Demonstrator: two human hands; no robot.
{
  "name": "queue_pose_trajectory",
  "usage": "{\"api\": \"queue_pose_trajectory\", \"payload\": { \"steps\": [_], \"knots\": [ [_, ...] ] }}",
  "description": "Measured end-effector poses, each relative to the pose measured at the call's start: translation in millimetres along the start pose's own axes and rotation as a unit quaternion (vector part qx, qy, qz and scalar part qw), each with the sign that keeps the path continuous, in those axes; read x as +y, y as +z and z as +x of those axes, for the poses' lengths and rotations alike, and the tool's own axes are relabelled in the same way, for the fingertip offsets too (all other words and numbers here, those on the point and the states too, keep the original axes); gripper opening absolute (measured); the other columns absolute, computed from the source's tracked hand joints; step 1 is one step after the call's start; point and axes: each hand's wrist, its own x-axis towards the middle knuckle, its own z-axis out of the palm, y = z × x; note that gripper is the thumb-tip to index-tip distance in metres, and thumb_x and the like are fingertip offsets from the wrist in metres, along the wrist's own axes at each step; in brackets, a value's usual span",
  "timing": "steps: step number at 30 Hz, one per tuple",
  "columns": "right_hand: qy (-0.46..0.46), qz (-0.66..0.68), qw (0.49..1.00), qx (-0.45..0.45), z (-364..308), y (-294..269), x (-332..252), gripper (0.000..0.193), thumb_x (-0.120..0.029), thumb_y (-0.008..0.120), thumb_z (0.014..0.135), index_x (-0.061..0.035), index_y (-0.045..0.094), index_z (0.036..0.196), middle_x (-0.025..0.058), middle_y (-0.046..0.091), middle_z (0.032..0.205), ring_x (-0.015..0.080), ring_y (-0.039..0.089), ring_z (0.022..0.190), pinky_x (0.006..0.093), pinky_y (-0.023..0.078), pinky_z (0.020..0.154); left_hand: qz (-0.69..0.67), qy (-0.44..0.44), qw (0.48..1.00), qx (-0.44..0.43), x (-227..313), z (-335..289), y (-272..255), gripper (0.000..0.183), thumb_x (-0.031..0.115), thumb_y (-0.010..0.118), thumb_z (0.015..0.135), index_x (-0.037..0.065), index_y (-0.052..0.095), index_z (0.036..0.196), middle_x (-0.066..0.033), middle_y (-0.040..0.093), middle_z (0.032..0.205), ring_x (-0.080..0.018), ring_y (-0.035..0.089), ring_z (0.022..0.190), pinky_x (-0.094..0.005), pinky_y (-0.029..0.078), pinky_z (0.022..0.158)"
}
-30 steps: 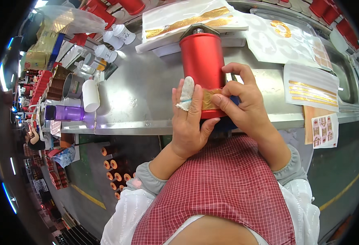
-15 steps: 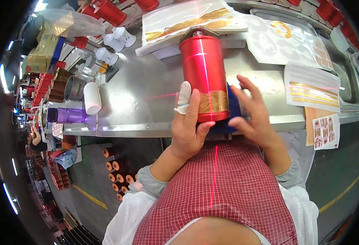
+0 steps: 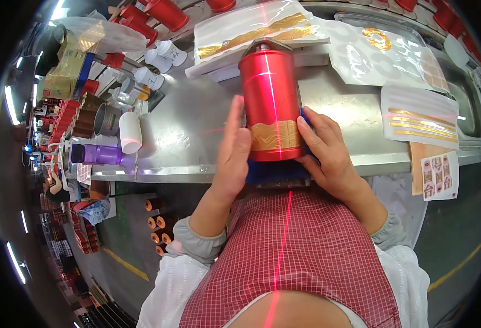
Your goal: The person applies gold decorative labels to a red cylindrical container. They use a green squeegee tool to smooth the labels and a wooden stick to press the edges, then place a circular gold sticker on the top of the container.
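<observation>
A glossy red cylindrical bottle (image 3: 270, 90) lies on a blue support (image 3: 273, 172), its neck end toward a metal fixture (image 3: 263, 46) at the far side. A gold patterned band (image 3: 276, 135) wraps its near end. To the left, my left hand (image 3: 231, 153) is held with straight fingers close along the bottle's side; whether it touches cannot be made out. My right hand (image 3: 328, 147) rests its fingers, slightly bent, against the right side at the band, thumb near the base. A red laser line runs down the bottle and onto my checked apron (image 3: 306, 240).
Backing sheets with gold strips (image 3: 262, 35) lie behind the bottle, and another strip sheet (image 3: 420, 117) lies right. Beyond it is a sink (image 3: 464, 112). At left stand a purple bottle (image 3: 95, 154), a white roll (image 3: 130, 133) and white jars (image 3: 169, 53). Red bottles line the back.
My left hand has moved from the band's left end to beside the bottle, fingers straightened. My right hand has come in against the bottle's right side. The bottle has turned slightly, showing more band.
</observation>
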Motion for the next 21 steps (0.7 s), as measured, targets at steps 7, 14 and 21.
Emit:
{"api": "queue_pose_trajectory", "payload": {
  "steps": [7, 14, 21],
  "knots": [
    [0.194, 0.227, 0.955, -0.012, -6.1, -24.0, 2.2, 0.064, -0.003, 0.070, 0.082, -0.0026, 0.044, 0.140, 0.0195, 0.053, 0.134, 0.0261, 0.060, 0.110, 0.0354, 0.049, 0.091, 0.015, -0.049, 0.998, 0.027, -4.2, 6.5, -1.4, 0.067, 0.024, 0.048, 0.100, -0.004, 0.012, 0.150, -0.0213, 0.019, 0.155, -0.0267, 0.019, 0.145, -0.0352, 0.017, 0.116],
    [0.265, 0.319, 0.910, 0.006, 38.3, -44.3, 8.0, 0.026, -0.012, 0.063, 0.087, -0.0010, 0.059, 0.110, 0.0055, 0.066, 0.094, 0.0098, 0.062, 0.084, 0.0248, 0.050, 0.075, 0.102, 0.050, 0.993, 0.036, -5.5, 11.3, -1.9, 0.055, 0.019, 0.053, 0.097, -0.004, 0.034, 0.143, -0.0245, 0.023, 0.153, -0.0318, 0.022, 0.144, -0.0395, 0.018, 0.116],
    [0.207, 0.299, 0.930, -0.055, 49.0, -43.8, 1.4, 0.023, -0.012, 0.064, 0.084, -0.0021, 0.063, 0.106, 0.0039, 0.066, 0.085, 0.0090, 0.062, 0.076, 0.0244, 0.050, 0.068, 0.181, 0.099, 0.978, 0.028, -3.2, 14.0, -6.4, 0.044, 0.019, 0.054, 0.096, 0.004, 0.047, 0.137, -0.0253, 0.025, 0.153, -0.0331, 0.026, 0.142, -0.0410, 0.023, 0.113]
  ]
}}
